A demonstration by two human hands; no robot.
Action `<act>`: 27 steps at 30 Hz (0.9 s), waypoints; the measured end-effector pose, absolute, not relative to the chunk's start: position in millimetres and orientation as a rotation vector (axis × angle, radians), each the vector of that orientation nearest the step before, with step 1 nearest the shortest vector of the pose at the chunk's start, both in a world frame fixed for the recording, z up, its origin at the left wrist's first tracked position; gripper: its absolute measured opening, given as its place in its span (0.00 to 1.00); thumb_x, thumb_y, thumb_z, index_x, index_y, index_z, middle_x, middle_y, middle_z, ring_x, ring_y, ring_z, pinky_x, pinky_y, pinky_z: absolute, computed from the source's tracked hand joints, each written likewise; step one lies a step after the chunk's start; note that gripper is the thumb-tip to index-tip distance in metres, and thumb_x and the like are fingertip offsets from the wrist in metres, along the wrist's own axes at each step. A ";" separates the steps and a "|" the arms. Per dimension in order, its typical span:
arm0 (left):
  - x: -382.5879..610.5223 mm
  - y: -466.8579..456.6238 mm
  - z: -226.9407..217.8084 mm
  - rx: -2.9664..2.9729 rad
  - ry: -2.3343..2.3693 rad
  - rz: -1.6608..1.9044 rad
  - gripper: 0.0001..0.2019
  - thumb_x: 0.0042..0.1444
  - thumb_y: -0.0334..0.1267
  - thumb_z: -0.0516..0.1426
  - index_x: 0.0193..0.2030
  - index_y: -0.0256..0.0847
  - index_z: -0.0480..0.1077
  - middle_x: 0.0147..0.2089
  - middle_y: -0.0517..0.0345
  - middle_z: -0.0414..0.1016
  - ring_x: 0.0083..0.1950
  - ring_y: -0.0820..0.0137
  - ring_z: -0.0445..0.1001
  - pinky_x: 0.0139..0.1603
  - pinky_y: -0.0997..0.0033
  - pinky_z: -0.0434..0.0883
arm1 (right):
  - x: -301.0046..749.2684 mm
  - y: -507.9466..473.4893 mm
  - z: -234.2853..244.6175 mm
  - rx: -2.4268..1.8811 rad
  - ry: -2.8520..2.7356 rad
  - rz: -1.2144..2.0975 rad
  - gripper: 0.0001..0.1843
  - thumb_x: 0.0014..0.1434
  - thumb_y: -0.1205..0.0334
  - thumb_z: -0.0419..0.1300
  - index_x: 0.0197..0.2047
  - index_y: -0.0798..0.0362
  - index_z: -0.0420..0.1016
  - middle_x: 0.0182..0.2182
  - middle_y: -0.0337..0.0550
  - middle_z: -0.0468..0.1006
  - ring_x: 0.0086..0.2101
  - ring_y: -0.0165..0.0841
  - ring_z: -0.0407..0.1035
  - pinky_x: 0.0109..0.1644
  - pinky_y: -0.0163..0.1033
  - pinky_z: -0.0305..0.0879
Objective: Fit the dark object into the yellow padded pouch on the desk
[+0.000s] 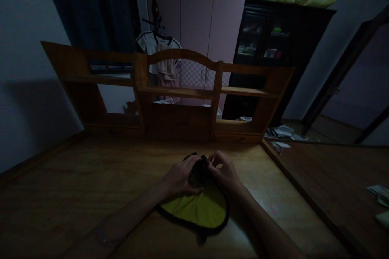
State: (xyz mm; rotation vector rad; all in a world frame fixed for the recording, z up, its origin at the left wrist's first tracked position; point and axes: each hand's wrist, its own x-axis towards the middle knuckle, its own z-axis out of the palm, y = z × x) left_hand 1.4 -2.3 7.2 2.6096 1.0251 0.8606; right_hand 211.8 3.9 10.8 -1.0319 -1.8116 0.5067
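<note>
On the wooden desk [121, 186] lies a yellow cloth item with a black rim [202, 208], rounded at the near end; I cannot tell what kind of thing it is. A small black tab sticks out of its near edge. My left hand [181, 176] is curled over its far part, with the thumb pressing on the yellow cloth. Between my hands is a dark, bunched part [199, 172], too dim to make out. My right hand [224, 171] pinches the right side of that dark part between thumb and forefinger.
A wooden shelf unit [179, 93] stands along the desk's back. The wall [27, 101] is on the left. A raised edge separates the desk from a brown surface [328, 178] on the right, where papers [379, 192] lie. Behind are a pink wardrobe and a black cabinet.
</note>
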 end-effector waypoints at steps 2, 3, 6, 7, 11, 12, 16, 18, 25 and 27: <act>1.7 -3.2 8.5 2.603 1.029 0.869 0.44 0.41 0.52 0.66 0.63 0.46 0.52 0.61 0.47 0.62 0.60 0.54 0.66 0.57 0.55 0.67 | 211.9 3.8 12.6 -1.048 -1.763 0.572 0.02 0.57 0.63 0.59 0.35 0.52 0.70 0.28 0.36 0.71 0.27 0.28 0.66 0.30 0.31 0.60; 1.8 -3.7 9.0 2.598 1.030 0.869 0.44 0.41 0.52 0.66 0.63 0.46 0.52 0.61 0.48 0.62 0.60 0.54 0.66 0.56 0.55 0.68 | 211.7 3.9 13.1 -1.057 -1.739 0.612 0.03 0.57 0.62 0.59 0.34 0.52 0.70 0.27 0.35 0.70 0.27 0.28 0.66 0.29 0.31 0.59; 1.9 -4.4 9.9 2.585 1.025 0.868 0.43 0.41 0.51 0.66 0.62 0.46 0.52 0.60 0.49 0.63 0.59 0.55 0.67 0.56 0.56 0.67 | 210.3 4.1 13.0 -1.070 -1.679 0.770 0.06 0.56 0.59 0.60 0.33 0.52 0.69 0.22 0.34 0.68 0.23 0.28 0.63 0.25 0.30 0.55; 1.8 -4.4 9.9 2.582 1.023 0.865 0.43 0.41 0.51 0.66 0.62 0.46 0.52 0.60 0.49 0.64 0.59 0.55 0.67 0.56 0.56 0.67 | 209.6 4.0 12.4 -1.062 -1.661 0.832 0.07 0.56 0.58 0.60 0.33 0.52 0.69 0.21 0.33 0.67 0.22 0.27 0.61 0.24 0.30 0.53; 1.3 -3.6 9.2 2.583 1.034 0.853 0.44 0.41 0.53 0.66 0.63 0.46 0.51 0.61 0.48 0.62 0.60 0.54 0.65 0.57 0.55 0.67 | 207.8 3.0 8.2 -1.002 -1.545 1.031 0.11 0.58 0.52 0.60 0.37 0.50 0.65 0.21 0.31 0.67 0.21 0.27 0.60 0.22 0.29 0.51; 1.1 -3.4 9.0 2.585 1.033 0.848 0.45 0.41 0.53 0.66 0.63 0.46 0.51 0.61 0.47 0.62 0.61 0.54 0.65 0.57 0.55 0.66 | 207.7 3.2 6.9 -1.002 -1.516 1.054 0.12 0.58 0.51 0.59 0.38 0.50 0.65 0.22 0.32 0.68 0.21 0.27 0.60 0.22 0.29 0.51; 1.1 -3.5 9.2 2.594 1.019 0.846 0.44 0.42 0.52 0.66 0.63 0.46 0.51 0.61 0.48 0.62 0.60 0.54 0.65 0.57 0.55 0.67 | 208.9 6.0 2.6 -1.065 -1.530 1.089 0.15 0.58 0.48 0.58 0.38 0.52 0.68 0.25 0.36 0.72 0.24 0.29 0.64 0.25 0.30 0.56; 1.9 -4.6 9.8 2.597 1.014 0.861 0.44 0.41 0.52 0.66 0.63 0.47 0.50 0.61 0.48 0.61 0.60 0.54 0.65 0.58 0.55 0.67 | 210.1 6.9 1.7 -1.086 -1.613 1.091 0.15 0.58 0.49 0.59 0.37 0.53 0.71 0.27 0.38 0.74 0.26 0.30 0.66 0.28 0.31 0.59; 6.0 -11.9 10.5 2.691 1.069 0.918 0.44 0.42 0.49 0.67 0.64 0.47 0.51 0.66 0.47 0.53 0.62 0.52 0.63 0.55 0.54 0.70 | 210.3 4.7 1.9 -1.054 -1.836 1.018 0.11 0.57 0.57 0.59 0.39 0.56 0.75 0.31 0.40 0.76 0.32 0.34 0.69 0.32 0.33 0.63; 6.6 -12.9 8.8 2.789 1.050 0.908 0.43 0.44 0.47 0.66 0.65 0.46 0.50 0.68 0.46 0.50 0.64 0.50 0.60 0.56 0.52 0.69 | 208.8 3.9 1.3 -0.992 -1.855 1.032 0.10 0.56 0.61 0.59 0.41 0.55 0.75 0.33 0.40 0.77 0.35 0.36 0.70 0.36 0.36 0.66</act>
